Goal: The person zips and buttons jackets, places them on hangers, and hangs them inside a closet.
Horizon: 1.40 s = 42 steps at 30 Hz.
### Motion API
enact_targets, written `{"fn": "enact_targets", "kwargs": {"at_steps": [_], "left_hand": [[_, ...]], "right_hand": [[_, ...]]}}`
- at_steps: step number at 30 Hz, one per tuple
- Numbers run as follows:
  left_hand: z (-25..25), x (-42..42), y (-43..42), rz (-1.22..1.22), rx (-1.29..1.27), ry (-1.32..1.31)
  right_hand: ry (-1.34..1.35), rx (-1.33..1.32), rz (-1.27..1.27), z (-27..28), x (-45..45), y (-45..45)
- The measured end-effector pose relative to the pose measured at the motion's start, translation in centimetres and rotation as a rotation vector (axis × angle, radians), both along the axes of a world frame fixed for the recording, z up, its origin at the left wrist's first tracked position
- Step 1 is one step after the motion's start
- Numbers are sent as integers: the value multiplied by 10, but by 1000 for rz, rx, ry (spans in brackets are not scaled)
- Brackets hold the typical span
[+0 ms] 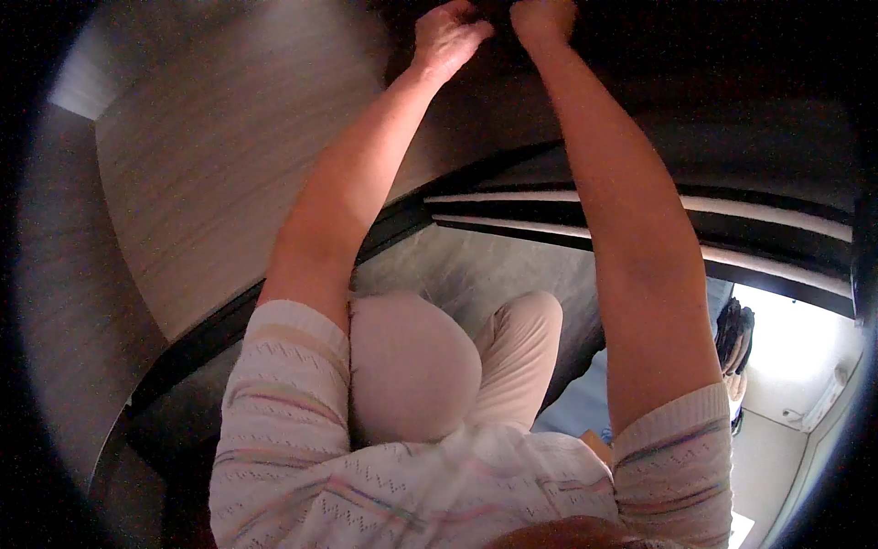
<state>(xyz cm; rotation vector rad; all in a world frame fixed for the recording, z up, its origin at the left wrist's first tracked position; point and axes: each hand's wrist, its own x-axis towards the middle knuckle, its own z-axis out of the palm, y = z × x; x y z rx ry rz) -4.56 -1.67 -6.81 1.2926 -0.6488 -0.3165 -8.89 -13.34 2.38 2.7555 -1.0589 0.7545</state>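
Observation:
My left hand is raised at the top of the view, its fingers curled closed around something too dark to make out. Just to its right, my right hand is also closed, partly cut off by the top edge. A small dark gap separates the two hands. Behind them lies a dark, shadowed area. Both arms are stretched out from striped knit sleeves. Whatever either hand grips is hidden in the dark.
A wood-grain panel with a dark edge stands at the left. Pale-edged dark rails run across the right behind my right arm. Below are a grey floor, my knees in light trousers, blue fabric and dark hanging items.

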Motion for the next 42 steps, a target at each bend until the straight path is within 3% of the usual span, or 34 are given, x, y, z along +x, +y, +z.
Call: {"fn": "enact_targets", "kwargs": {"at_steps": [3, 7, 9, 16, 19, 22, 28, 31, 34, 37, 40, 42], "left_hand": [[36, -14, 23, 23, 62, -100], [23, -11, 7, -32, -72, -37], [28, -12, 8, -37, -148, -23], [36, -4, -10, 288, 166, -33], [36, 3, -18, 375, 209, 87], [23, 14, -19, 334, 185, 88], [10, 7, -17, 310, 159, -16], [6, 4, -16, 383, 126, -129], [16, -5, -10, 392, 106, -119], [19, -6, -5, 370, 100, -189], [11, -2, -6, 441, 30, -310], [10, -4, -6, 524, -10, -333]], "right_hand": [[16, -86, 86, -1, -1, -7], [95, -140, 132, 0, 3, -13], [114, -38, 61, 3, 8, -12], [117, -31, 47, 0, 17, -12], [104, 75, 100, 10, 19, -5], [56, 396, 131, 25, 17, 11], [215, 810, -103, 2, 37, -20], [-107, 625, -19, 28, 12, 22], [-183, 423, -160, 12, 17, -1], [640, -494, 120, -21, 18, -42], [754, -632, 339, 19, 0, 8], [829, -647, 427, 18, 0, 0]]}}
